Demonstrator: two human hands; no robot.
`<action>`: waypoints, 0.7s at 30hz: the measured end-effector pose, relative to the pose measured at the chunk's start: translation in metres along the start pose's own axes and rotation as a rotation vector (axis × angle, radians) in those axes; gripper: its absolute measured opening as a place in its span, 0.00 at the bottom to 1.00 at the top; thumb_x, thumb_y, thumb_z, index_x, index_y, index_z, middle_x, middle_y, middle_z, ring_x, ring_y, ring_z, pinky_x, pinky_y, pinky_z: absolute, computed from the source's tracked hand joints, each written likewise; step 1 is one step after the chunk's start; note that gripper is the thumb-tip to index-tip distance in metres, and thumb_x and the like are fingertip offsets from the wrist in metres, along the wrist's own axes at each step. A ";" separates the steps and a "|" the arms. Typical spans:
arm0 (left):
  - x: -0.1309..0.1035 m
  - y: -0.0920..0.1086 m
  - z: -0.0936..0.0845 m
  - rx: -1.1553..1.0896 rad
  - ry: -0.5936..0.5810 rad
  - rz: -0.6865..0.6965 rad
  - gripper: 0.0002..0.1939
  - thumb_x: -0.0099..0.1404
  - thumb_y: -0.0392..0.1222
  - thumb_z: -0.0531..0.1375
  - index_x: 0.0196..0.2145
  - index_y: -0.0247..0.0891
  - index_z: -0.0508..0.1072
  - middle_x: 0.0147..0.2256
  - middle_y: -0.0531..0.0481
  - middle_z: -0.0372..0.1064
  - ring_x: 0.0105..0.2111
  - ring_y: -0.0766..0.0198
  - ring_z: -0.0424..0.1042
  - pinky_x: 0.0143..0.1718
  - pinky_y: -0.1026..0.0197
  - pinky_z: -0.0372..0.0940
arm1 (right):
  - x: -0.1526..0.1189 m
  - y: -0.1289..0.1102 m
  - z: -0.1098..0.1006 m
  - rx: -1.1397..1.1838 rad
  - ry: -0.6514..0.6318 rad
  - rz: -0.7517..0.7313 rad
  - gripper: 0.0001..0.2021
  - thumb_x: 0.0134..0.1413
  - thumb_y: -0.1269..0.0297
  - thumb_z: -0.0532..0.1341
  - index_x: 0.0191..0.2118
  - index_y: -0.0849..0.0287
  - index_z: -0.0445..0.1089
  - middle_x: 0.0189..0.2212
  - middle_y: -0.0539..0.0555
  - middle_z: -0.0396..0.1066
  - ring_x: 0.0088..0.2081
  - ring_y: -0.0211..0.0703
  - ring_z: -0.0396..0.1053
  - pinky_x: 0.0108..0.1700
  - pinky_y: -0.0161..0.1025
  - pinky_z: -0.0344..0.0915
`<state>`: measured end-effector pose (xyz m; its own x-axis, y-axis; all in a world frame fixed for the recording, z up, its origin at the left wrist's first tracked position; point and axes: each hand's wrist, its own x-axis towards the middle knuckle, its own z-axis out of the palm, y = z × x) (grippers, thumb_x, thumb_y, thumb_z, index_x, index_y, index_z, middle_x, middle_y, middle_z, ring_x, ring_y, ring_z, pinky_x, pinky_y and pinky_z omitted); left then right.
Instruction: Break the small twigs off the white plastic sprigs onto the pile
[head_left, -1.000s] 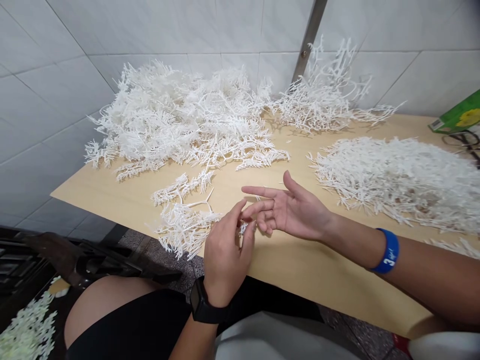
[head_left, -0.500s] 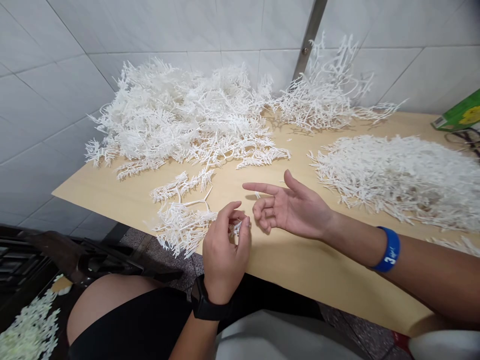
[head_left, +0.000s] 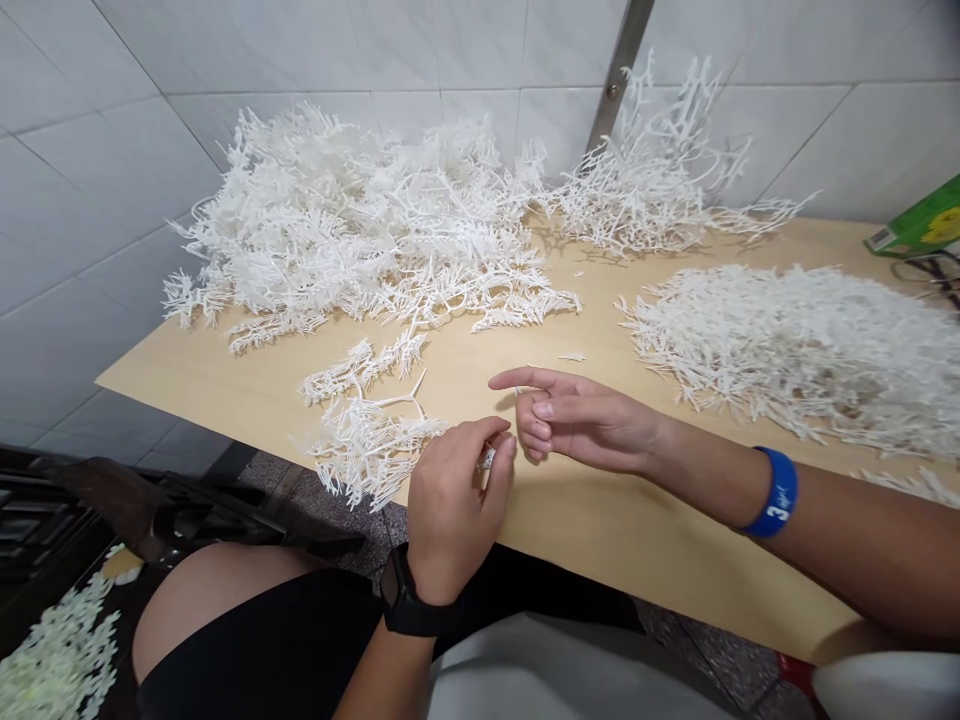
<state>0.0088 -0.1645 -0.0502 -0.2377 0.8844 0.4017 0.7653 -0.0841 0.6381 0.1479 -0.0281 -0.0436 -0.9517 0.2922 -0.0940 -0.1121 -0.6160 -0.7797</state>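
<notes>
My left hand (head_left: 459, 500), with a black watch at the wrist, is closed around a white plastic sprig (head_left: 486, 459) near the table's front edge. Just right of it is my right hand (head_left: 581, 420), with a blue wristband; its index finger points left, the other fingers are curled and the thumb lies over them. A small white bit shows by those curled fingers, but what they hold is too small to tell. Branched white pieces (head_left: 371, 450) lie on the table left of my left hand.
A large heap of white branching pieces (head_left: 322, 220) is at the back left, bare-looking stems (head_left: 645, 200) at the back centre. Loose white sprigs (head_left: 810, 340) spread at the right of the wooden table (head_left: 600, 530). A green box (head_left: 919, 222) lies at the far right.
My right thumb has come down from its raised position onto the curled fingers. My left hand has moved slightly right. A small white sprig now shows on the table beyond my right hand.
</notes>
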 end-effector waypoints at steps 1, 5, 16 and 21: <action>0.000 0.000 0.000 0.001 -0.011 0.002 0.07 0.70 0.39 0.55 0.42 0.40 0.72 0.38 0.48 0.75 0.37 0.61 0.73 0.41 0.59 0.64 | 0.000 0.000 0.000 -0.004 -0.004 0.002 0.22 0.55 0.68 0.65 0.56 0.58 0.67 0.26 0.48 0.65 0.29 0.36 0.63 0.35 0.37 0.64; 0.000 0.000 0.000 -0.002 -0.028 0.014 0.07 0.70 0.40 0.55 0.41 0.39 0.72 0.36 0.48 0.75 0.36 0.62 0.72 0.40 0.59 0.63 | 0.001 0.001 -0.001 -0.012 -0.025 0.000 0.21 0.55 0.68 0.66 0.55 0.59 0.67 0.26 0.48 0.66 0.29 0.36 0.64 0.34 0.37 0.64; 0.000 0.000 0.000 0.014 -0.032 0.017 0.07 0.70 0.39 0.55 0.41 0.39 0.72 0.36 0.48 0.76 0.36 0.61 0.72 0.40 0.59 0.62 | 0.001 0.001 -0.002 -0.028 -0.044 -0.006 0.19 0.56 0.66 0.66 0.54 0.59 0.67 0.27 0.48 0.68 0.28 0.35 0.65 0.35 0.36 0.63; -0.001 0.000 0.000 0.013 -0.026 0.023 0.07 0.70 0.39 0.54 0.41 0.39 0.72 0.36 0.49 0.76 0.37 0.61 0.73 0.41 0.58 0.62 | 0.002 0.001 -0.001 -0.041 -0.047 -0.008 0.19 0.56 0.65 0.66 0.52 0.60 0.68 0.26 0.48 0.68 0.28 0.35 0.64 0.34 0.36 0.63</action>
<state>0.0089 -0.1650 -0.0506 -0.2049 0.8940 0.3986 0.7783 -0.0982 0.6202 0.1465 -0.0274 -0.0455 -0.9634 0.2614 -0.0589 -0.1091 -0.5832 -0.8049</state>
